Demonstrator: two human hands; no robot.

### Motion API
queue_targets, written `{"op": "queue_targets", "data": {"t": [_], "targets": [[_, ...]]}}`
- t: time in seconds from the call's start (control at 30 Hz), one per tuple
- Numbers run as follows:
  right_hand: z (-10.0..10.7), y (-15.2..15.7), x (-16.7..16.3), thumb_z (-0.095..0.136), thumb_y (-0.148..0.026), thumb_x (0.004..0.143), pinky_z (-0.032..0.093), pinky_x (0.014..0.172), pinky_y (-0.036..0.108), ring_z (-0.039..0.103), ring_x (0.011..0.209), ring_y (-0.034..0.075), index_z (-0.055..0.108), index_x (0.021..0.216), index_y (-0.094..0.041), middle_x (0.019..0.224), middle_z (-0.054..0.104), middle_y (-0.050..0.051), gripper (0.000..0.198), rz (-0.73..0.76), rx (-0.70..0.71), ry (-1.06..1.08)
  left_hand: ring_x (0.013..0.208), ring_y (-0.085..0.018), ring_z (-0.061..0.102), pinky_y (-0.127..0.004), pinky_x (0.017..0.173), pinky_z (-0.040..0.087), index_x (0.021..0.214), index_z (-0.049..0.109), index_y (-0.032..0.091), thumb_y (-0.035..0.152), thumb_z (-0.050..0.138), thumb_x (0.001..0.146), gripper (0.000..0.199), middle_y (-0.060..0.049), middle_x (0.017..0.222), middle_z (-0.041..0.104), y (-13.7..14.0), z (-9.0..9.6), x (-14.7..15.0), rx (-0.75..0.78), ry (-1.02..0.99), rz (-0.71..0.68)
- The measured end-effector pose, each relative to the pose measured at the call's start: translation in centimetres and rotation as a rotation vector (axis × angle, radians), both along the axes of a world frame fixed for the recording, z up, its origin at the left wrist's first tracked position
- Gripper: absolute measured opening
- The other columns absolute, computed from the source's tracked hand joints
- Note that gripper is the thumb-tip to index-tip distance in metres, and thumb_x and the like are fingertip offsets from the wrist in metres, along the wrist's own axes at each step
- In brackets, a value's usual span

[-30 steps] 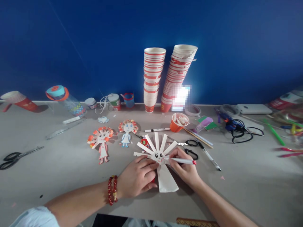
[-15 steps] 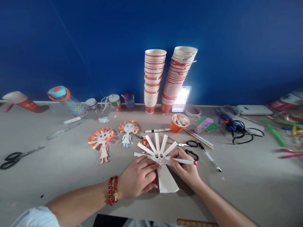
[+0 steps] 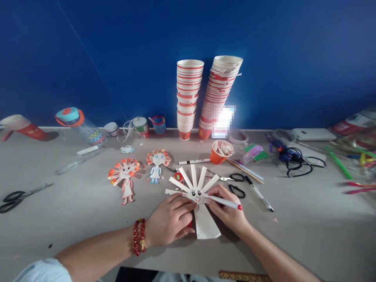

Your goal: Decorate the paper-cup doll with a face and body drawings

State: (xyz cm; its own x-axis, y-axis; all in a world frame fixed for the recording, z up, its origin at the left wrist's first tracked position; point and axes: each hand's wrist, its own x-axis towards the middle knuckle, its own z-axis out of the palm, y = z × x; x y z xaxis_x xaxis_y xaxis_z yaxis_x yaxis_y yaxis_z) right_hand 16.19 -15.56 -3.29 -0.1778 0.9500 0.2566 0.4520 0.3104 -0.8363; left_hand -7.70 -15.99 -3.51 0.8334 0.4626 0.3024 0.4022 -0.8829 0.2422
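Note:
A white paper cutout [image 3: 206, 224] lies in front of me, with strips fanned out round a drawn face and a wide lower part. The face has black eyes and a red mouth. My left hand [image 3: 172, 216] curls over its left side and holds it against the table; a bit of red shows by the thumb. My right hand [image 3: 227, 209] grips a white marker with a red end [image 3: 226, 201], its tip at the right of the face. Two coloured paper dolls, one with red outlines [image 3: 127, 188] and one with blue [image 3: 156, 172], lie to the left.
Two tall stacks of paper cups [image 3: 186, 102] stand by the blue wall. Nearer are a cup of scraps [image 3: 219, 157], black-handled scissors [image 3: 236, 177], a black marker [image 3: 194, 161] and a pen [image 3: 261, 196]. More scissors [image 3: 17, 197] lie left; a glue gun [image 3: 282, 149] lies right.
The marker has tilted a little, its red end lower, and its tip has shifted slightly on the face. My left hand keeps its place on the cutout. The whole view has shifted slightly.

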Motion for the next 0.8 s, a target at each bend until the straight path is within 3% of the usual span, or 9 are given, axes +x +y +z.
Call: {"op": "queue_targets", "data": {"t": [0.43,0.8], "targets": [[-0.64,0.31,0.24,0.054,-0.023,0.088,0.042,0.058,0.025,0.054,0.062,0.015,0.055,0.076,-0.021,0.068,0.057,-0.001,0.012,-0.029,-0.049,0.090,0.125,-0.023,0.051,-0.043,0.116,0.030,0.099,0.061,0.015,0.043,0.049,0.099,0.030,-0.008,0.133,0.060,-0.03,0.24,0.01,-0.010,0.010,-0.010],[-0.66,0.44,0.22,0.054,-0.020,0.081,0.038,0.053,0.024,0.049,0.057,0.014,0.051,0.068,-0.021,0.062,0.054,-0.002,0.014,-0.075,-0.030,0.136,0.123,-0.022,0.051,-0.043,0.115,0.032,0.096,0.062,0.017,0.042,0.050,0.098,0.028,-0.007,0.131,0.062,-0.10,0.06,0.02,-0.009,-0.003,0.003]]}}
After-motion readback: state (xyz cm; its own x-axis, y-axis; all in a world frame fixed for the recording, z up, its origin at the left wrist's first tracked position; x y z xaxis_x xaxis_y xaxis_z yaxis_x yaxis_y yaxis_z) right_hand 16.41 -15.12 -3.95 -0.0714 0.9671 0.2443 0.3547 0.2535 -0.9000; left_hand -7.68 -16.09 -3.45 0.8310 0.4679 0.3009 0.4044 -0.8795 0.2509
